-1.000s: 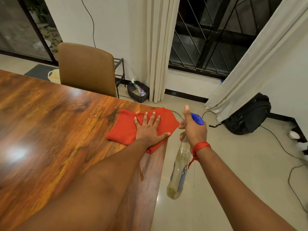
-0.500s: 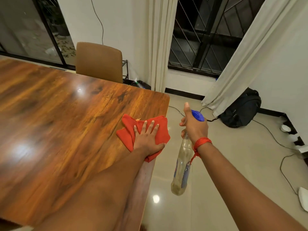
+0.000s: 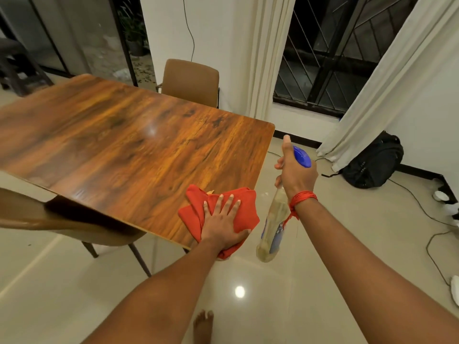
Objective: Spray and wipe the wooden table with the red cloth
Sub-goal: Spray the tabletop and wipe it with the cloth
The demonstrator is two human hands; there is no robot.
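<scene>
Looking down through the head camera, I see my left hand [image 3: 221, 225] pressed flat on the crumpled red cloth [image 3: 244, 211], fingers [image 3: 218, 204] spread wide and lying on top of it rather than gripping it. The cloth sits at the near right corner of the glossy brown wooden surface [image 3: 129, 150], with its lower fold hanging past the near edge. My right hand [image 3: 296, 173] is off the surface, just beside its right edge and over the tiled floor [image 3: 310, 281]. Its fingers are wrapped around the neck of a clear plastic spray bottle with a blue nozzle [image 3: 274, 224]; the bottle hangs down from the grip, and the thumb points up. A red thread band [image 3: 301, 197] circles that wrist. A tan padded chair [image 3: 192, 81] stands at the far edge of the surface, another brown chair [image 3: 64, 223] is tucked under the near left side, and a black backpack [image 3: 375, 162] lies on the floor by the white curtain [image 3: 372, 78].
</scene>
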